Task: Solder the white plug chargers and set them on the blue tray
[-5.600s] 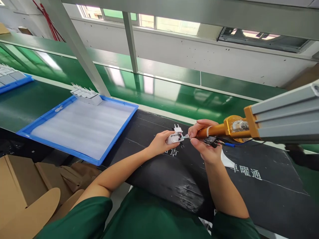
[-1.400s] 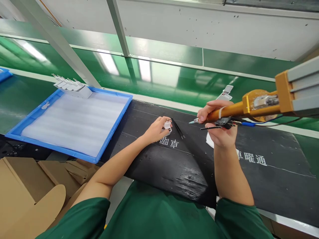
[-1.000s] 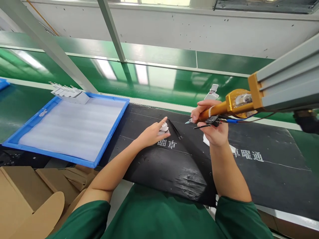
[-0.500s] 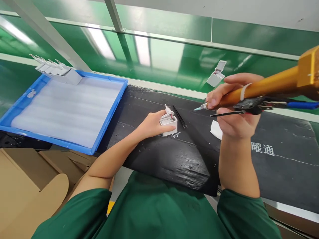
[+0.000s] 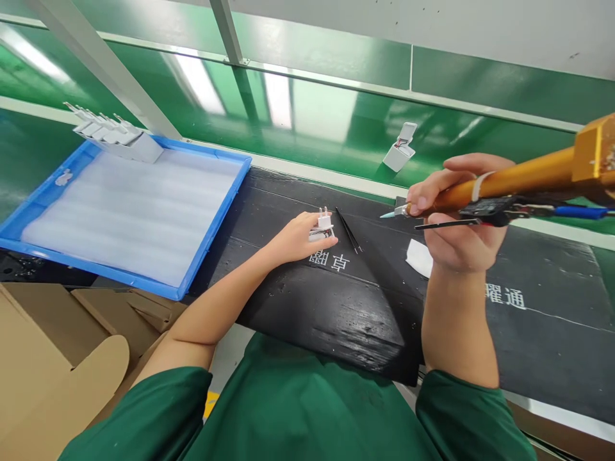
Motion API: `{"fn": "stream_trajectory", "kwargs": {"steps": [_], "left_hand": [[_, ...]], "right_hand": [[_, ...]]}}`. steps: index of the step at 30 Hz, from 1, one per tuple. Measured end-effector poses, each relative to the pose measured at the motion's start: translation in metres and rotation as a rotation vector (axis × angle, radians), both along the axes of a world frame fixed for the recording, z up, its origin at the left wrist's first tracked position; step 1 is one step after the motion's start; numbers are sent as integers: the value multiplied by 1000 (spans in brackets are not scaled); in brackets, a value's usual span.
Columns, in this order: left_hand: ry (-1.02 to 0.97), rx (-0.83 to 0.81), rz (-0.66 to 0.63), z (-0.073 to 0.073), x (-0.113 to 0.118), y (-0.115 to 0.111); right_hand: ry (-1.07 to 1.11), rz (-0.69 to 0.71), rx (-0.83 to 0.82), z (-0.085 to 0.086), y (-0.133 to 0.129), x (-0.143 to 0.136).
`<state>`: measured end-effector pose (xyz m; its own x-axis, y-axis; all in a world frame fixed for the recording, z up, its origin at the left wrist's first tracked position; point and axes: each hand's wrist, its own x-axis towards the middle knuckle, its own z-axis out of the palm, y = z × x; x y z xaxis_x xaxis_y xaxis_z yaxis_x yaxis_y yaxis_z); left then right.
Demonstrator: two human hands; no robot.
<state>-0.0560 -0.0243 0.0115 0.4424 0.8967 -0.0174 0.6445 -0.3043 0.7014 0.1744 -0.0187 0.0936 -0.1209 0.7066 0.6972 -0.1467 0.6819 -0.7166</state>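
Note:
My left hand [image 5: 300, 238] is closed around a small white plug-in power adapter [image 5: 327, 222] on the black mat. Two metal prongs stand up from the adapter's lid, and the housing under it shows an open gap; my fingers hide much of it. My right hand [image 5: 459, 208] grips a gold-coloured glue gun [image 5: 533, 168] with a pale teal nozzle tip. The nozzle points left, apart from the adapter. Black tweezers [image 5: 349, 230] lie on the mat just right of the adapter.
A blue tray [image 5: 215, 221] lined with white foam is at the left, with a row of white adapters [image 5: 115, 137] at its back corner. Another opened adapter [image 5: 400, 150] sits on the green conveyor [image 5: 317, 121]. A white paper piece [image 5: 419, 257] lies near my right wrist; cardboard [image 5: 43, 358] is lower left.
The adapter in my left hand has been turned, and its lid with the prongs now sits more over the housing. The opened adapter on the conveyor has shifted left.

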Motion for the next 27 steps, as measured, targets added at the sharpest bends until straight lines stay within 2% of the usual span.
{"fn": "stream_trajectory", "kwargs": {"steps": [3,7,11,15,20,27], "left_hand": [[-86,12,-2,-2,2,2],[49,141,-84,2,3,-3],[147,180,-200,13,0,-12],[174,163,-139,18,-1,-14],[142,49,-24,14,-1,-9],[-4,-15,-4,12,-6,-4]], "right_hand": [[-12,-22,-39,1,-3,0],[-35,-30,-65,1,-6,0],[-35,11,-60,-2,-4,2],[-53,1,-83,-5,-4,3],[-73,-9,-92,-6,-5,4],[-73,30,-71,-5,-4,5]]}}
